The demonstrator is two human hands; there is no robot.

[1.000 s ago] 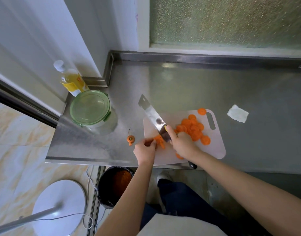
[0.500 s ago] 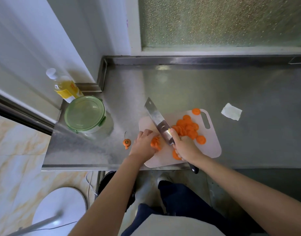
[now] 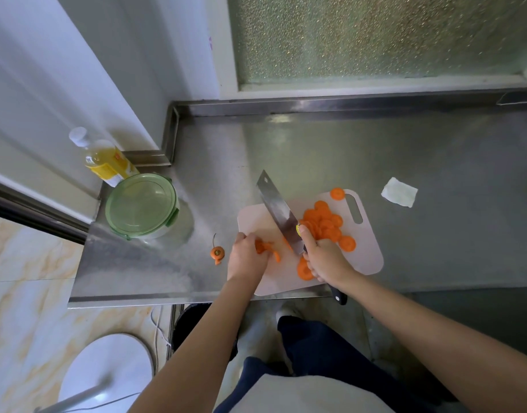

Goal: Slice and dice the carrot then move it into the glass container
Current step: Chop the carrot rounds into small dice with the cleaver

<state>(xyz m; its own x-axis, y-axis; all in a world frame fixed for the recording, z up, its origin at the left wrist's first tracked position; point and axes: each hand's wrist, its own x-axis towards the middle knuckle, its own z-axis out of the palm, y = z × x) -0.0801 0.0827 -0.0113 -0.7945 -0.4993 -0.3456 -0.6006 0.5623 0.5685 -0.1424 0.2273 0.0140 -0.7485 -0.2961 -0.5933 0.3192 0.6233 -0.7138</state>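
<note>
A pale cutting board (image 3: 370, 257) lies near the counter's front edge. A heap of round carrot slices (image 3: 324, 222) covers its right half. My right hand (image 3: 324, 257) grips the handle of a cleaver (image 3: 275, 205), whose blade slants up and to the left over the board. My left hand (image 3: 247, 256) sits curled on several carrot pieces (image 3: 268, 248) at the board's left side. The glass container (image 3: 141, 205) with its green lid on stands to the left on the counter.
A cut carrot top (image 3: 217, 252) lies on the steel counter (image 3: 345, 156) left of the board. A yellow bottle (image 3: 106, 159) stands behind the container. A folded white paper (image 3: 399, 196) lies to the right. A dark bin (image 3: 193, 317) stands below the counter's edge.
My left hand has slid left on the board with the carrot pieces. The cleaver's blade has swung more upright, its tip further up. The camera view has shifted slightly.
</note>
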